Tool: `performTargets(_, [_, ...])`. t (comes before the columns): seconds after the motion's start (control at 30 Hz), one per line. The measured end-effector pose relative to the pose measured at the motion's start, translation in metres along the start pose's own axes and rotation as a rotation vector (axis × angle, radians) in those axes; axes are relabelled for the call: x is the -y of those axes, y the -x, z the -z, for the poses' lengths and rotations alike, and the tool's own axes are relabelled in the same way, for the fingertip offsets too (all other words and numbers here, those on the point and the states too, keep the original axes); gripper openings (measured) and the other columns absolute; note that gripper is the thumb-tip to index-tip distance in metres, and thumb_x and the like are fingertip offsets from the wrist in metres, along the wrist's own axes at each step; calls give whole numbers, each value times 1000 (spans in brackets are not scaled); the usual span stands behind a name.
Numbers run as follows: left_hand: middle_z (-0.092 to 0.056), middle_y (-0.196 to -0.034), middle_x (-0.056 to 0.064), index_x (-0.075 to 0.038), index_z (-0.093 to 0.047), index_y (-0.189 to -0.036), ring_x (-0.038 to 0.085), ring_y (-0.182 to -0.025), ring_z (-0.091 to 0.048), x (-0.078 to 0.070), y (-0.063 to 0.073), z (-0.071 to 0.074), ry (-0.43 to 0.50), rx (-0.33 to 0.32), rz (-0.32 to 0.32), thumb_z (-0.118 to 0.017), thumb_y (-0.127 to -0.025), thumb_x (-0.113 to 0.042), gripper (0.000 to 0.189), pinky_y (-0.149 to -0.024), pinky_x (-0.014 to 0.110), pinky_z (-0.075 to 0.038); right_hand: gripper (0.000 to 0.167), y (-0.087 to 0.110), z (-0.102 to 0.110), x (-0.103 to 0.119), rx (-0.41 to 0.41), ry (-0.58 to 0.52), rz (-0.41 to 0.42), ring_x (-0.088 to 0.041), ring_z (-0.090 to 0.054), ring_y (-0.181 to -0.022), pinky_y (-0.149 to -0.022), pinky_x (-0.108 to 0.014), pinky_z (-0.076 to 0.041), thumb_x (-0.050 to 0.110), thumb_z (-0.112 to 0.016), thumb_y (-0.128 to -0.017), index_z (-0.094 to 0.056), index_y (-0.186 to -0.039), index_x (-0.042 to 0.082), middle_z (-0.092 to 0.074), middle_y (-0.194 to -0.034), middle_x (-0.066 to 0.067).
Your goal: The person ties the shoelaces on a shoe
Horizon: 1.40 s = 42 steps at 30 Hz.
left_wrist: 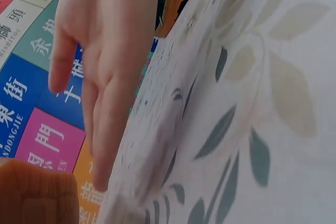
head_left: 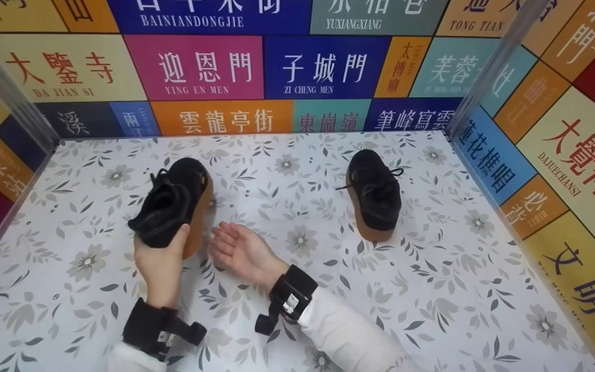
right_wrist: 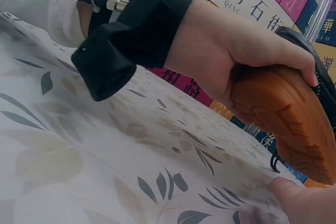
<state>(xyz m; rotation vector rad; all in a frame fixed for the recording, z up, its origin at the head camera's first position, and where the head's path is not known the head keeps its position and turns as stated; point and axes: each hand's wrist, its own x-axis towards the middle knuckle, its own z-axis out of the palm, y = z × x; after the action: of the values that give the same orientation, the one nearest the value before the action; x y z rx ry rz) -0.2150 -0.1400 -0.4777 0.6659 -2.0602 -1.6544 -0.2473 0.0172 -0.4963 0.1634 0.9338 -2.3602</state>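
My left hand (head_left: 160, 263) grips the heel of a black lace-up shoe (head_left: 173, 199) with a tan sole, thumb along its side. In the right wrist view that sole (right_wrist: 283, 114) is tilted into sight above the cloth, and the left hand (right_wrist: 231, 51) wraps the heel end. Beside the shoe, my right hand (head_left: 243, 253) is held with fingers extended and palm turned up, holding nothing. The left wrist view shows this right hand (left_wrist: 107, 72) with straight fingers. A second black shoe (head_left: 375, 196), laces loose, stands upright on the surface to the right, away from both hands.
Both shoes are over a white surface with a grey leaf and flower print (head_left: 297, 310). Panels of coloured signs (head_left: 194, 67) wall it at the back and both sides, with clear corner strips (head_left: 475, 77). Each wrist wears a black strapped camera (head_left: 292, 292).
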Motion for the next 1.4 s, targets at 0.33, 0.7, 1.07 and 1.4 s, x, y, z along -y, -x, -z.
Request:
performTargets(0.33, [-57,-140,24,6,-45,-143,32,-132,-52,-4,33,-41,117,32,-119,-86,-77,-18,81,-117,41,-36,50,17,-4,19,13,15,134,-26,-32,-151,-127,-41,-22,17,-34,-109,-26,-156,5,-35,-162,-12])
performTargets(0.7, [-59,-137,23,2,-45,-142,37,-128,-56,-9,68,-71,104,107,-221,-88,-74,-17,83,-114,50,-40,52,50,21,37,64,64,203,-10,-56,-123,-116,-34,-38,18,-62,-98,-44,-146,13,-63,-134,5])
performTargets(1.07, [-58,-135,23,3,-40,-142,35,-121,-59,-3,109,-89,86,210,-302,-85,-75,-14,83,-106,52,-45,76,83,56,42,67,137,205,-12,-53,-133,-121,-35,-35,5,-62,-97,-18,-160,9,-26,-166,-10])
performTargets(1.4, [-44,-150,25,3,-28,-149,38,-139,-44,-4,140,-88,137,345,-308,-83,-81,-14,89,-118,57,-32,76,113,75,44,87,130,182,-11,-55,-129,-112,-29,-43,9,-64,-98,-17,-159,10,-52,-146,6])
